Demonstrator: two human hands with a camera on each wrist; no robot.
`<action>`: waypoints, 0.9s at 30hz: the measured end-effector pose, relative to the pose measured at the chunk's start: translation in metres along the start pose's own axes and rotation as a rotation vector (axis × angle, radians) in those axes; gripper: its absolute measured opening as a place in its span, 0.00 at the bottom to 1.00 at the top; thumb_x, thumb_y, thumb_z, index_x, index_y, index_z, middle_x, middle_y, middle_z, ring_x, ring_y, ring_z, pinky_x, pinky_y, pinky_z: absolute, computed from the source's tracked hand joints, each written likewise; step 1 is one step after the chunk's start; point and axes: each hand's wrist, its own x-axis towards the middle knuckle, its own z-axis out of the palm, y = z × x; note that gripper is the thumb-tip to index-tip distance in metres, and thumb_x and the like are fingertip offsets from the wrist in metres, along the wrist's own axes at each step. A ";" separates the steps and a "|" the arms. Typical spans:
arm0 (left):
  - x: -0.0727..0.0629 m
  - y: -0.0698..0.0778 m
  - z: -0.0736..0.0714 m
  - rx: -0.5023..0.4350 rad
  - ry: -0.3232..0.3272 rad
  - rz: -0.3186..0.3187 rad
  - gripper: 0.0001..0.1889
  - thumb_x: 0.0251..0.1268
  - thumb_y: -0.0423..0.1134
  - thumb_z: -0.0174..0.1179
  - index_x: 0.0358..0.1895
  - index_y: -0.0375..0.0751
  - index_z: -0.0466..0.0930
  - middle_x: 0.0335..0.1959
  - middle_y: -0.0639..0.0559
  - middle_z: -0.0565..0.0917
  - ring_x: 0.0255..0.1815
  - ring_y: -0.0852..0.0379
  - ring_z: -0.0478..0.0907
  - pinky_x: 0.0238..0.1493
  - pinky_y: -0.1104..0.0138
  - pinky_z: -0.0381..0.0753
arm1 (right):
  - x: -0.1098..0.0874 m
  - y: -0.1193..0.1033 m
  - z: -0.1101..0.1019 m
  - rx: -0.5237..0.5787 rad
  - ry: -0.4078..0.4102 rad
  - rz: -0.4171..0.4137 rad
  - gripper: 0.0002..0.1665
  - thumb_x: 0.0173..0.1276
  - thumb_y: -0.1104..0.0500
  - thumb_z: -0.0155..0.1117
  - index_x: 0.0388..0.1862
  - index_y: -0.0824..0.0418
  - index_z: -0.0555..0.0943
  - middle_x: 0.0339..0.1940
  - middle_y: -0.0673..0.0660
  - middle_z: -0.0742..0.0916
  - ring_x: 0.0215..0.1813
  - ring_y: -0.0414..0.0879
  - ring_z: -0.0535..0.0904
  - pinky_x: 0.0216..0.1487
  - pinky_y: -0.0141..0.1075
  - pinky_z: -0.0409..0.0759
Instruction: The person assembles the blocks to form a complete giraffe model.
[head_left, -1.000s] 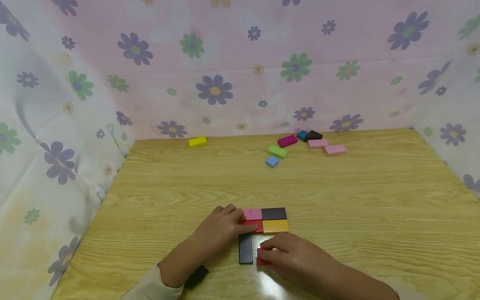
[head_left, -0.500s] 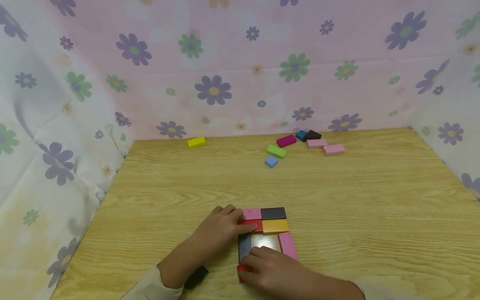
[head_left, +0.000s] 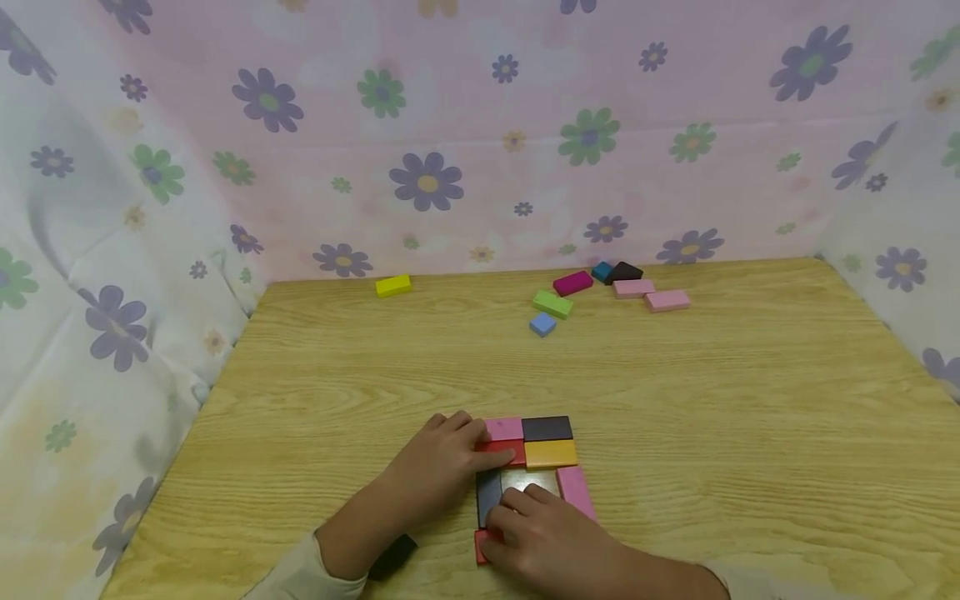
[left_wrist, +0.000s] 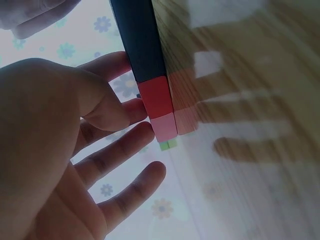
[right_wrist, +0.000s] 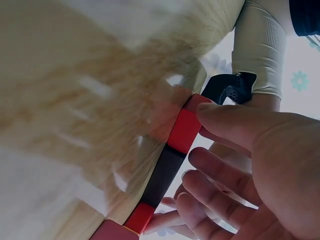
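Flat rectangular toy blocks lie together in the head view. A pink block (head_left: 504, 428) and a black block (head_left: 547, 428) form the far row, with a red block (head_left: 513, 448) and a yellow-orange block (head_left: 551, 453) just nearer. My left hand (head_left: 442, 457) rests at their left side, one finger lying straight on the red block. A dark block (head_left: 489, 498) extends toward me, with a second red block (right_wrist: 186, 130) at its near end. My right hand (head_left: 551, 540) pinches that second red block, thumb against its end. Another pink block (head_left: 575, 492) slants on the right, partly hidden by this hand.
Along the table's far side lie a yellow block (head_left: 393, 286), a magenta block (head_left: 573, 283), a green block (head_left: 552, 303), a small blue block (head_left: 543, 324) and two light pink blocks. Flowered cloth (head_left: 480, 125) walls the table. Something dark (head_left: 393, 557) sits beneath my left wrist.
My right hand has moved left and nearer with the red block, bringing it to the dark block's near end. The slanted pink block has come into view. My left hand stays put.
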 end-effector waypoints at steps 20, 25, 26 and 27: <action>0.000 0.000 0.000 -0.008 0.022 0.003 0.22 0.64 0.38 0.65 0.56 0.71 0.83 0.41 0.56 0.80 0.44 0.57 0.76 0.41 0.63 0.75 | -0.012 0.067 -0.024 0.209 0.025 0.282 0.14 0.54 0.57 0.78 0.41 0.52 0.89 0.40 0.48 0.85 0.43 0.42 0.79 0.44 0.37 0.82; -0.001 0.000 0.000 0.004 0.030 0.018 0.19 0.66 0.40 0.64 0.55 0.70 0.83 0.41 0.56 0.79 0.44 0.57 0.76 0.42 0.62 0.76 | -0.023 0.116 -0.015 0.188 -0.060 0.483 0.11 0.57 0.60 0.77 0.40 0.58 0.90 0.39 0.52 0.86 0.43 0.46 0.79 0.42 0.39 0.82; -0.001 0.000 0.001 0.009 0.032 0.022 0.18 0.66 0.41 0.64 0.55 0.70 0.83 0.41 0.56 0.79 0.44 0.57 0.76 0.42 0.62 0.76 | -0.025 0.124 -0.013 0.187 -0.079 0.519 0.10 0.58 0.60 0.77 0.40 0.59 0.90 0.39 0.54 0.86 0.43 0.47 0.80 0.42 0.39 0.83; -0.001 0.000 0.000 0.012 0.032 0.024 0.18 0.66 0.41 0.64 0.55 0.70 0.83 0.41 0.56 0.80 0.44 0.57 0.76 0.42 0.62 0.76 | -0.026 0.132 -0.011 0.186 -0.092 0.544 0.10 0.59 0.61 0.76 0.40 0.60 0.89 0.39 0.55 0.86 0.43 0.48 0.80 0.42 0.39 0.83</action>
